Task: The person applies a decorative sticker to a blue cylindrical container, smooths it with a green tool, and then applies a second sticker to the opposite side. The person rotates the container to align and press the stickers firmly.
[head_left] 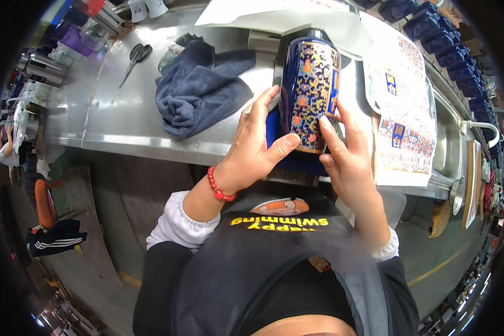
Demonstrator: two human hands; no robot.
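A dark blue glossy bottle (305, 92) with a colourful floral pattern lies at the middle of the metal worktop, its neck pointing away from me. My left hand (247, 144), with a red bead bracelet at the wrist, rests along the bottle's left side. Its thumb reaches over the lower left edge. From the right, my right hand (350, 159) touches the patterned surface with its fingertips, the fingers slightly spread. Both hands frame the bottle between them. What supports the bottle underneath is mostly hidden.
Left of the bottle lies a crumpled dark blue towel (199, 92), with black scissors (135, 59) beyond it. Printed pattern sheets (406, 112) cover the right side, near a metal sink (446, 140). Several blue bottles (451, 47) line the far right.
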